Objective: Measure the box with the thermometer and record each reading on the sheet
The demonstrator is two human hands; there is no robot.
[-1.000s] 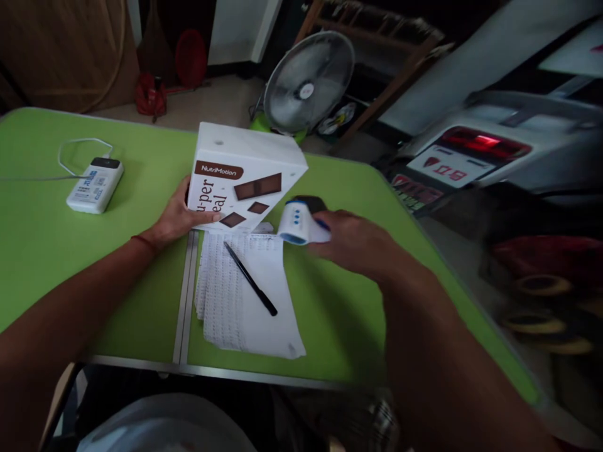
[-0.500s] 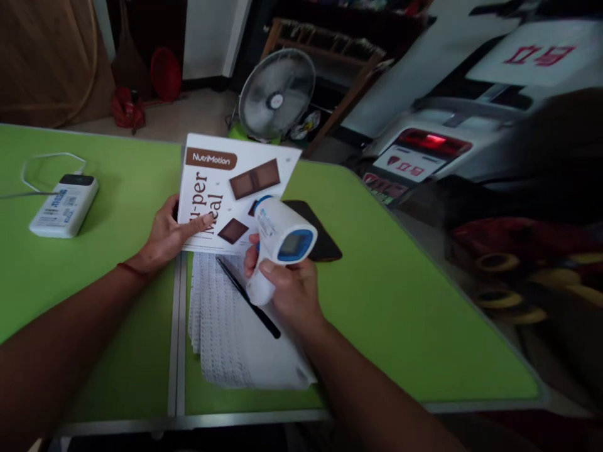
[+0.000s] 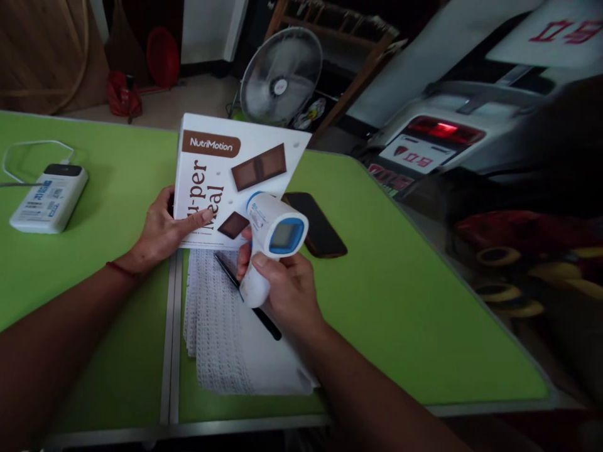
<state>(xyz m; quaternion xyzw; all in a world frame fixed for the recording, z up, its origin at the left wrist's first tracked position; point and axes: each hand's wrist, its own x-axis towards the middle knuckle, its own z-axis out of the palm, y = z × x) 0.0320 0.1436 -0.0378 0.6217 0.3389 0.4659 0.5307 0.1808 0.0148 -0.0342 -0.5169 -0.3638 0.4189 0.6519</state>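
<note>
The right hand [image 3: 293, 285] curls round the handle of a white-and-blue thermometer gun [image 3: 264, 210], held before the lower right of a white NutriMotion box [image 3: 225, 179]. The left hand [image 3: 162, 229] pinches the box's left side, thumb on its front. Nearer, a black pen [image 3: 269, 324] lies on sheets [image 3: 219, 345]; right, a phone [image 3: 321, 227]; left, a power bank [image 3: 49, 204], all on the green table [image 3: 400, 307]

I am in a dim room, facing a round fan [image 3: 281, 86]. Nearer me than the fan spreads a green table [image 3: 400, 301]. Behind it is a wooden rack [image 3: 351, 92]. To its left are pale floor [image 3: 202, 95], a white wall [image 3: 205, 31] and a wooden panel [image 3: 42, 53]; to its right, a white scooter [image 3: 471, 103] with a glowing red lamp [image 3: 445, 130].
</note>
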